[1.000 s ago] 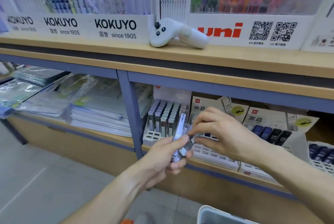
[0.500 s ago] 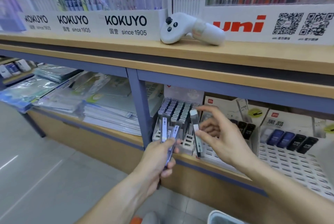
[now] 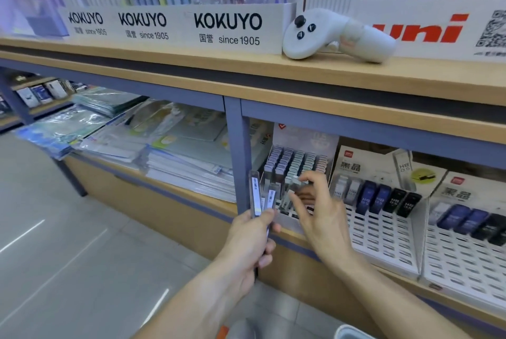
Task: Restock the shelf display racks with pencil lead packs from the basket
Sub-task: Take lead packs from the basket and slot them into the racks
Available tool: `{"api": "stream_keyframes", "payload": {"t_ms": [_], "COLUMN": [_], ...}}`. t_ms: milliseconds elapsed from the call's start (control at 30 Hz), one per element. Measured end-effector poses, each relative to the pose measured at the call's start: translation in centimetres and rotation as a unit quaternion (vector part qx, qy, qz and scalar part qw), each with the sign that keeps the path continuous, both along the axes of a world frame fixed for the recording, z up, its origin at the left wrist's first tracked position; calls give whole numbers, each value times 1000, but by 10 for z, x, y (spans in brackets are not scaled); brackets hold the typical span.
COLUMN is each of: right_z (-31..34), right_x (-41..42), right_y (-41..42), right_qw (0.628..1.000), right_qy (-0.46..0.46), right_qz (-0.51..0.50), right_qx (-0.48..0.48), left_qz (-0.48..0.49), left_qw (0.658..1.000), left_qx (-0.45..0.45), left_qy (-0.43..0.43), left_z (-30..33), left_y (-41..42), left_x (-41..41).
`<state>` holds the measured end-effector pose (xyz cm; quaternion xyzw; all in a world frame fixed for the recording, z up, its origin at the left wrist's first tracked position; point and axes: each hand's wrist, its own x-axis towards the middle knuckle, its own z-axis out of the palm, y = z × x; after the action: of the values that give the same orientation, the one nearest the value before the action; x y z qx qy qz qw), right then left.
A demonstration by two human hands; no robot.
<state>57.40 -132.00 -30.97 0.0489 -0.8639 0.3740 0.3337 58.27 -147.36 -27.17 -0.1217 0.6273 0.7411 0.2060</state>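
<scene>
Right hand (image 3: 319,208) pinches one lead pack (image 3: 287,197), lowering it into the leftmost rack (image 3: 297,163). Left hand (image 3: 247,243) grips spare packs (image 3: 256,196). Next: seat it in an empty slot.

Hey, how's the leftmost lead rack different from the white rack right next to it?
The leftmost rack is packed with rows of upright grey-capped packs; the middle rack holds a single back row of white, blue and black packs, its front slots bare. The right hand works at the leftmost rack, while no hand touches the middle rack. Both sit tilted on the lower shelf.
</scene>
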Motion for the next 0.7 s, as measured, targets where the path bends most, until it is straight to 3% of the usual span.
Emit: {"api": "stream_keyframes", "payload": {"t_ms": [567, 700], "right_z": [-3, 1], "right_x": [-7, -3], "right_y": [3, 3], "right_qw": [990, 995], "right_qy": [-57, -48], "right_qz": [-27, -27], "right_qx": [124, 78], "left_qz": [4, 4], "left_qw": [1000, 1000], "left_qx": [-11, -3], "left_qy": [26, 27], "left_z": [3, 6], "left_y": [8, 8], "left_x": [4, 4]}}
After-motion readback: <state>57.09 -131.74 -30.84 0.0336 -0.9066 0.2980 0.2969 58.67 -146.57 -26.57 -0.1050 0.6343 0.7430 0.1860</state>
